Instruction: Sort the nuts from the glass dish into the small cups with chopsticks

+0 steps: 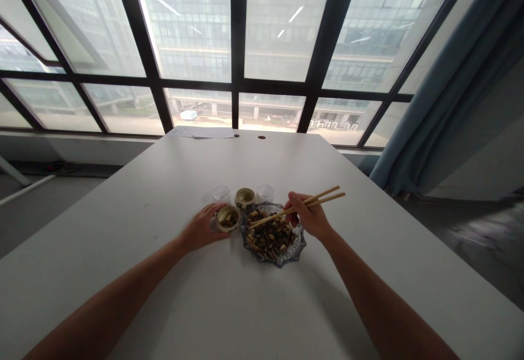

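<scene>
Two hands at work over a white counter [254, 316]. The left hand [207, 222] is closed around a small ceramic cup [238, 219], its thumb on the near side and its fingers on the far side; some brownish pieces lie inside. The right hand [307, 215], well apart from the left, is clamped on a pair of wooden chopsticks [272, 217], whose tips reach into the left part of a scalloped glass bowl [298, 248]; whether they pinch anything cannot be told. The bowl, just right of the held cup, contains a mixture of dark and pale dried pieces [270, 237]. Behind it stands a second ceramic cup [245, 196], between two clear plastic cups [221, 192] [266, 192]. Paper sheets [200, 132] lie at the far edge, before a black-framed window [239, 32]; a blue curtain [442, 81] hangs at right.
</scene>
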`<state>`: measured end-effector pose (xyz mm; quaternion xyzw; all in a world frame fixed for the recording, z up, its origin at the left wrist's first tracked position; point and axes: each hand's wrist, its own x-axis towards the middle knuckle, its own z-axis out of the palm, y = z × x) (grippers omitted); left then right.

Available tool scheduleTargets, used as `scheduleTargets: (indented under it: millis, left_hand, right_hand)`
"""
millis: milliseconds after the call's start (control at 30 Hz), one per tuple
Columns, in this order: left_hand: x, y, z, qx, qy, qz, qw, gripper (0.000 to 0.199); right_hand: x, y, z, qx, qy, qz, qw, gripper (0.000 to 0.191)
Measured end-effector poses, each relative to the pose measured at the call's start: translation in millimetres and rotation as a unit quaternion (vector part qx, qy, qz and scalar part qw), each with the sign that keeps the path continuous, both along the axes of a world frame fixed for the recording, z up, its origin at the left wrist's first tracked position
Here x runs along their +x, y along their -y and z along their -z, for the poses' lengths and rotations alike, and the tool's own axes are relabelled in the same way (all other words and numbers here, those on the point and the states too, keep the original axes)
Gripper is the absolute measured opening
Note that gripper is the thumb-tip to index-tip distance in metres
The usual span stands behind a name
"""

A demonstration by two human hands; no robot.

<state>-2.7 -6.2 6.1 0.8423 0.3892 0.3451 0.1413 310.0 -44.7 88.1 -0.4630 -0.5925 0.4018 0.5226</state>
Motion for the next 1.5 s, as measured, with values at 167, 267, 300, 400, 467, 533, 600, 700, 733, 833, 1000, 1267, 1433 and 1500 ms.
scheduleTargets:
  millis: [167, 267, 300, 400, 467, 533, 600, 700, 733, 833, 1000, 1267, 1433, 1500]
  left_hand:
    - [-0.9, -1.6, 1.8, -0.026, 0.002, -0.013, 1.0, 0.078]
    - [0.4, -1.9, 0.9, -0.035, 0.005, -0.018, 0.999, 0.078]
    - [0.8, -2.2, 0.8, -0.037, 0.006, -0.017, 0.999, 0.078]
    - [0.4, -3.4, 1.4, -0.044, 0.009, -0.015, 0.999, 0.079]
    - [-1.0, -4.3, 1.9, -0.046, 0.007, -0.005, 0.999, 0.08]
    - [-2.6, -4.8, 1.8, -0.048, 0.006, 0.015, 0.999, 0.08]
    - [-3.7, -4.6, 1.0, -0.052, 0.015, 0.032, 0.998, 0.078]
    - [-3.6, -3.5, -0.7, -0.06, 0.032, 0.037, 0.997, 0.076]
    - [-3.1, -3.1, -1.1, -0.06, 0.036, 0.033, 0.997, 0.075]
    - [-1.2, -2.3, -1.7, -0.061, 0.036, 0.013, 0.997, 0.074]
    - [0.7, 1.4, -3.5, -0.075, -0.008, -0.038, 0.996, 0.08]
    - [1.0, 4.6, -5.5, -0.024, -0.055, -0.076, 0.995, 0.078]
    - [1.2, 3.9, -5.4, -0.014, -0.064, -0.093, 0.993, 0.078]
    - [1.1, 3.9, -5.5, -0.015, -0.065, -0.097, 0.993, 0.078]
  right_hand:
    - [7.4, -1.1, -0.2, -0.025, 0.058, -0.03, 0.998, 0.06]
    - [8.3, -0.1, -1.1, -0.019, 0.075, -0.038, 0.996, 0.059]
    - [8.6, 0.1, -1.3, -0.017, 0.078, -0.039, 0.996, 0.059]
    - [9.7, -0.1, -1.0, -0.009, 0.078, -0.034, 0.996, 0.058]
    - [10.1, -0.6, -0.3, -0.001, 0.074, -0.03, 0.997, 0.058]
    - [10.0, -1.0, 0.3, 0.006, 0.07, -0.025, 0.997, 0.058]
    - [9.4, -1.3, 0.6, 0.008, 0.066, -0.018, 0.998, 0.058]
    - [8.0, -1.0, 0.6, 0.004, 0.061, -0.017, 0.998, 0.058]
    - [7.6, -0.8, 0.6, 0.002, 0.06, -0.019, 0.998, 0.058]
    - [6.3, -0.1, 0.7, -0.004, 0.055, -0.024, 0.998, 0.059]
    - [6.6, -2.5, 2.1, -0.019, 0.026, -0.007, 0.999, 0.061]
    - [28.6, -24.6, 14.0, -0.023, -0.085, 0.1, 0.991, 0.06]
    - [39.0, -34.9, 23.5, -0.052, -0.15, 0.12, 0.98, 0.057]
    - [40.1, -36.3, 24.9, -0.059, -0.164, 0.122, 0.977, 0.055]
